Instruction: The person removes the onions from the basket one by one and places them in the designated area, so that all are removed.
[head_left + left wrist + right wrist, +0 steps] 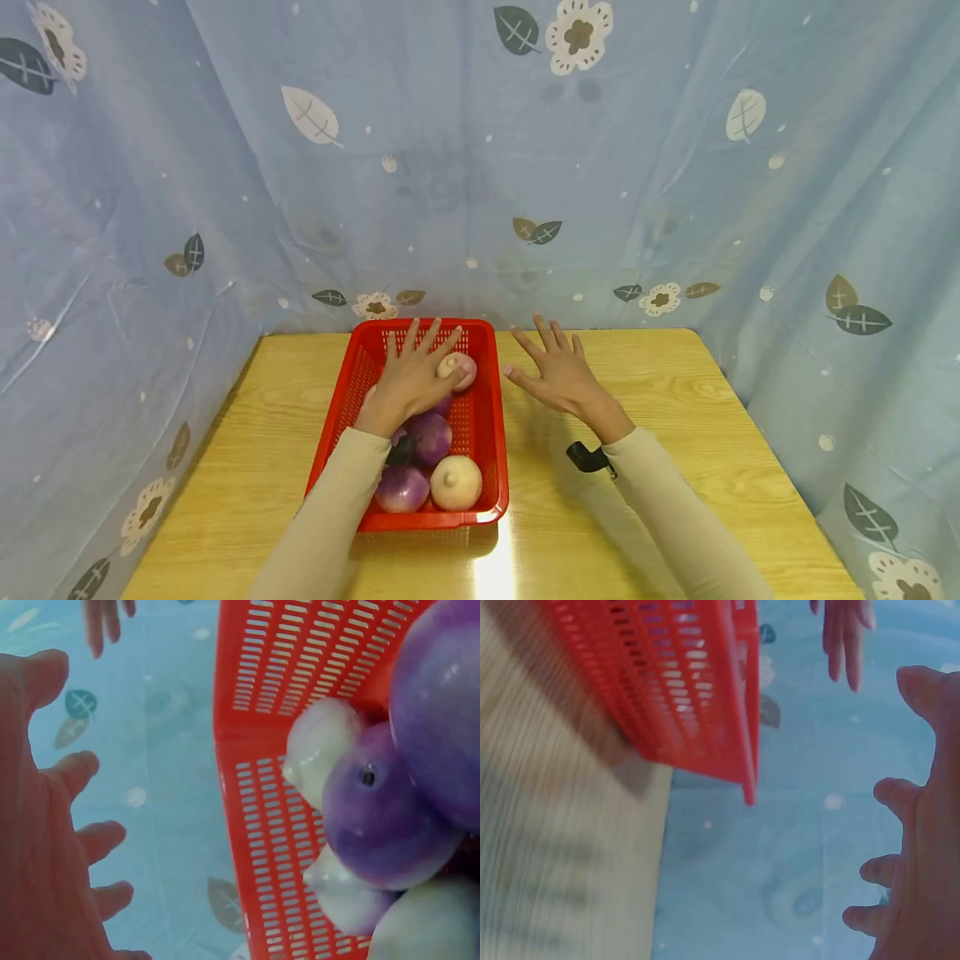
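A red plastic basket (491,433) with slotted walls stands on the wooden table. Several round purple-and-white vegetables that look like turnips (456,483) lie inside it; some show a purple top, others a pale pointed end. My left hand (412,379) is held above the basket with its fingers spread, covering part of the contents in the head view. In the left wrist view, a purple turnip (382,806) appears well apart from the fingers. To the right of the basket, my right hand (562,375) hovers over the table, fingers spread and holding nothing.
The wooden table (675,400) extends on both sides of the basket. A blue curtain (480,167) with leaves and flowers encloses the back and both sides. A black wrist piece (587,457) hangs below the right sleeve.
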The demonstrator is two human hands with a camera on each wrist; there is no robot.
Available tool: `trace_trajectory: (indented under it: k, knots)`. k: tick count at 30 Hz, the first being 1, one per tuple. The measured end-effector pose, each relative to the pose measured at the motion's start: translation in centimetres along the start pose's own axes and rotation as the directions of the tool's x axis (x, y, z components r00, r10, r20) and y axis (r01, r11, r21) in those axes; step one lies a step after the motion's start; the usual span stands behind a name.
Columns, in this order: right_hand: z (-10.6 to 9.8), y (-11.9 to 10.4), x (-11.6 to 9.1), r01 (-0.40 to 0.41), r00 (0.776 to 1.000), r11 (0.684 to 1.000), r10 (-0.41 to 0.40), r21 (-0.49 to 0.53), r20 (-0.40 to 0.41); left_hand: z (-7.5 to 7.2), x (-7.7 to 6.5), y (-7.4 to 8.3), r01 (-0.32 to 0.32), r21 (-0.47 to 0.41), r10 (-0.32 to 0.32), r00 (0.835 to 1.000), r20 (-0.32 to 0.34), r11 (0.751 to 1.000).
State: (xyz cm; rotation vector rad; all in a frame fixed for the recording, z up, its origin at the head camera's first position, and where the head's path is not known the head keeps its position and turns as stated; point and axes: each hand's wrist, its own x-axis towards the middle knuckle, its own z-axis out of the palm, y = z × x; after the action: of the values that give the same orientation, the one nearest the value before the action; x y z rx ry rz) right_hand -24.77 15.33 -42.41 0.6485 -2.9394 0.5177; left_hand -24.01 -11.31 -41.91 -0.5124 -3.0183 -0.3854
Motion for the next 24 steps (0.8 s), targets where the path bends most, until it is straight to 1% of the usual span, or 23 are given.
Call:
trace_trajectory:
  k: [2, 6, 9, 15, 24]
  knots:
    - [0.0, -0.5, 0.0, 0.013, 1.000, 1.000, -0.013, 0.016, -0.001, -0.2, -0.3, -0.2, 0.004, 0.000, -0.004, 1.000, -0.001, 1.000]
    - [-0.1, -1.3, -0.1, 0.048, 0.999, 0.998, -0.048, 0.027, -0.013, -0.7, -0.9, -0.6, 0.009, -0.015, -0.009, 0.999, -0.035, 1.000]
    - [-0.1, -1.9, -0.2, 0.062, 0.998, 0.998, -0.062, 0.033, -0.006, -1.1, -1.3, -0.8, 0.015, -0.030, -0.016, 0.999, -0.042, 0.999]
    - [-0.1, -3.0, -0.5, 0.091, 0.996, 0.994, -0.091, 0.060, 0.007, -1.4, -2.3, -1.6, 0.032, -0.038, -0.033, 0.999, -0.036, 0.999]
    - [0.3, -4.5, -0.7, 0.174, 0.984, 0.982, -0.176, 0.067, 0.025, -1.9, -3.5, -3.6, 0.046, -0.053, -0.048, 0.998, -0.035, 0.998]
